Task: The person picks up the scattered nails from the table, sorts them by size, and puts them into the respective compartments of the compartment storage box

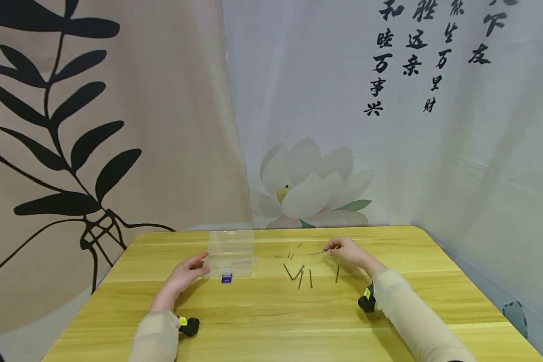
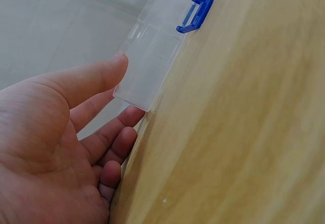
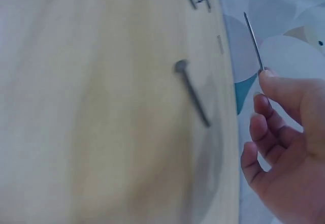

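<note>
At the left of the table stands a clear plastic box (image 1: 235, 271) with its lid (image 1: 231, 243) up and a blue latch (image 2: 198, 13) in front. My left hand (image 1: 187, 274) holds its near left corner, the thumb (image 2: 109, 74) over the front face and the other fingers around the end, partly hidden. My right hand (image 1: 347, 250) pinches a thin nail (image 3: 253, 40) between thumb and index finger, above the table, its point away from the hand. Below it lies a thicker nail (image 3: 193, 94), somewhat blurred in the right wrist view.
Several long nails (image 1: 310, 279) lie loose in the middle of the wooden table (image 1: 262, 322). A few smaller ones (image 1: 291, 256) are scattered behind them. A printed cloth (image 1: 298, 100) hangs beyond the table's back edge.
</note>
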